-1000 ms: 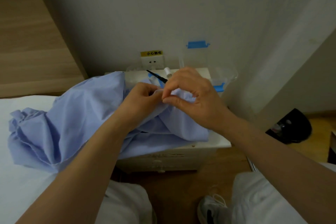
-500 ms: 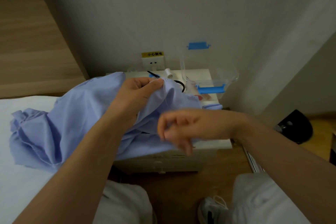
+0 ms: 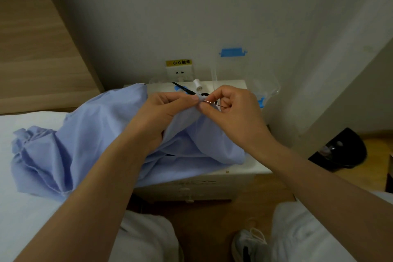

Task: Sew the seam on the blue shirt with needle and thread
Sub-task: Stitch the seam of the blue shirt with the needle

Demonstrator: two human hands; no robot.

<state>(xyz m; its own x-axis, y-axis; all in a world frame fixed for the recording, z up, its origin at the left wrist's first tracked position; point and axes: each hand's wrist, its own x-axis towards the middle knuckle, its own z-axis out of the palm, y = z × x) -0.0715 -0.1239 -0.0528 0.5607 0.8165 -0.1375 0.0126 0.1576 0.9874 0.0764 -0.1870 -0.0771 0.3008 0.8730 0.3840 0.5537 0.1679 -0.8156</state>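
Right hand [image 3: 231, 112] has a tight thumb-and-forefinger grip on the needle [image 3: 210, 103]. The needle lies roughly sideways, with its tip pointing left at the raised fold of the blue shirt [image 3: 89, 140]. The left hand [image 3: 168, 110] pinches that fold right next to the grip, practically touching it, so I'd guess the next poke goes straight across into the fold. The rest of the shirt spills down and left from the grip, over the table [image 3: 244, 171] and onto the bed [image 3: 21, 219]. Just behind the grip are black scissors [image 3: 184, 89] and a white spool [image 3: 197, 84]. Further back, the yellow label [image 3: 179, 62] over the socket reads 小心触电.
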